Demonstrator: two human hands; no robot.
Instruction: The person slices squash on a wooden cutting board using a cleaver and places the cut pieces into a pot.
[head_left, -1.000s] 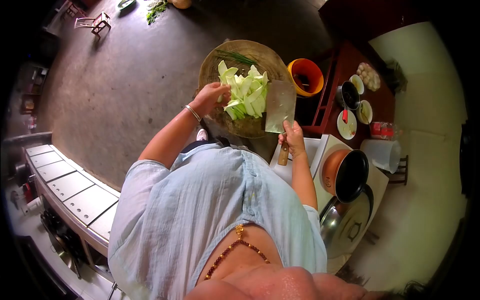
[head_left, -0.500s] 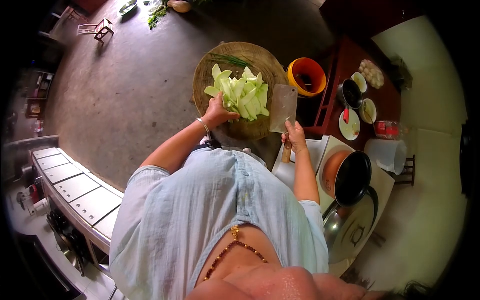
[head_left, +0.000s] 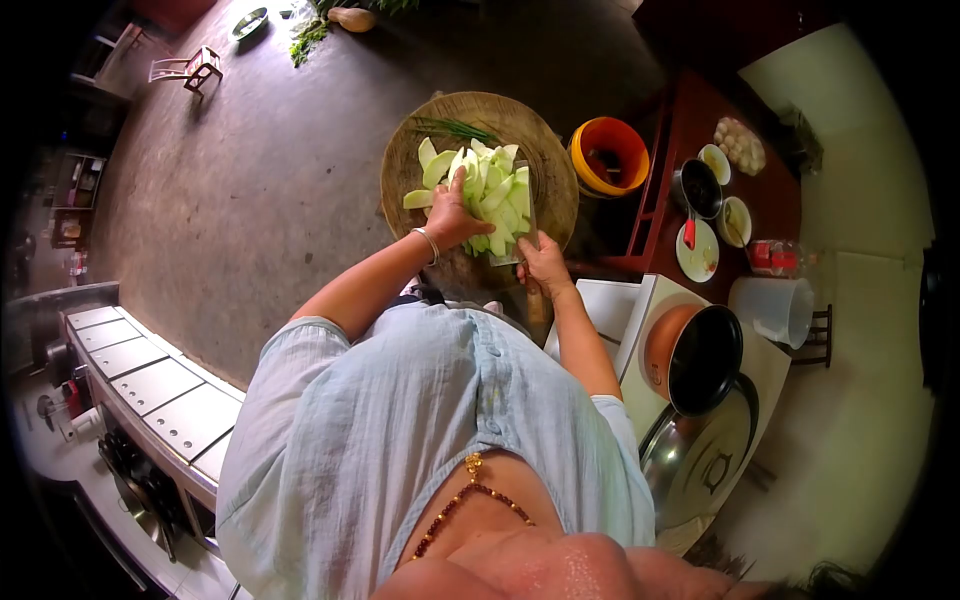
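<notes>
A heap of pale green vegetable slices (head_left: 500, 185) lies on the round wooden chopping block (head_left: 555, 170), with a few thin green stalks (head_left: 455, 129) behind it. My left hand (head_left: 455, 217) rests on the near left side of the heap, thumb and fingers spread. In my right hand (head_left: 543, 262) is a cleaver (head_left: 530, 215), gripped where the wooden handle meets the blade. The blade lies low against the right edge of the heap, and slices hide much of it.
An orange bucket (head_left: 610, 157) stands right of the block. Beyond it, a dark red table (head_left: 690, 125) carries bowls, a small pan (head_left: 700, 190) and a bag of eggs or similar round things (head_left: 739, 146). A pot (head_left: 703, 360) sits at lower right; a white-tiled counter (head_left: 160, 385) runs along the left.
My right hand has brought the cleaver leftward, from beside the block to the heap's right edge, partly under the slices. My left hand has shifted right, further onto the slices.
</notes>
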